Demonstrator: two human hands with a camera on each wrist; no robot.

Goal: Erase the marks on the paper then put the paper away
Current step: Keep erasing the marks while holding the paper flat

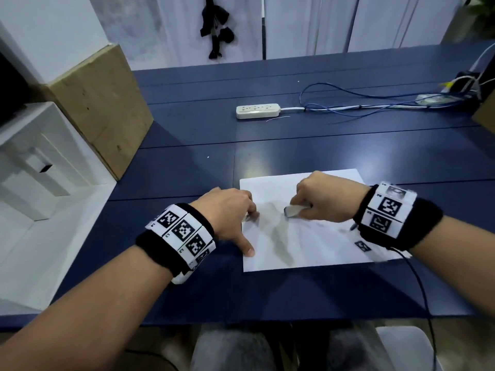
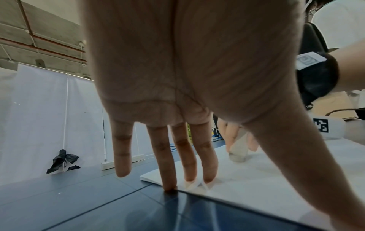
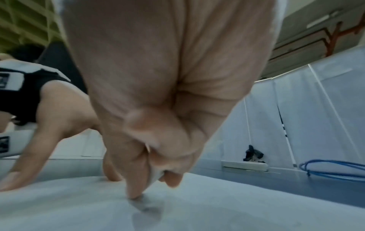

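White rectangular sheet of paper (image 1: 308,236) lies flat on the dark blue panelled surface (image 1: 187,170), near the front edge, right of centre. Right hand (image 1: 325,196) is curled round a small off-white block eraser (image 1: 294,211), pinching it between thumb and fingers; eraser's end touches the paper in the upper middle of the sheet. Left wrist view shows the same eraser (image 2: 238,150) end-down on the sheet, fingers on both sides of it. Right wrist view is blurred, eraser mostly hidden inside the grip; a fingertip touches the paper. Left hand (image 1: 230,212) holds nothing: fingers straight and spread, pressing down at the paper's left edge. In left wrist view two fingertips (image 2: 209,176) land on the sheet, one lands on the surface right at the sheet's edge, little finger is off the surface; thumb is stretched out over the paper's near-left part. Faint grey smudges and shadows on the sheet under the hands; marks too faint to read. Both wrists carry black bands with white black-patterned tag blocks (image 1: 184,231). Farther back on the surface: a white power strip (image 1: 258,111) with a white cord, loose blue cable (image 1: 348,103) looping to its right. Brown cardboard box (image 1: 107,103) stands at the surface's left edge, white moulded foam piece (image 1: 32,145) beside it.
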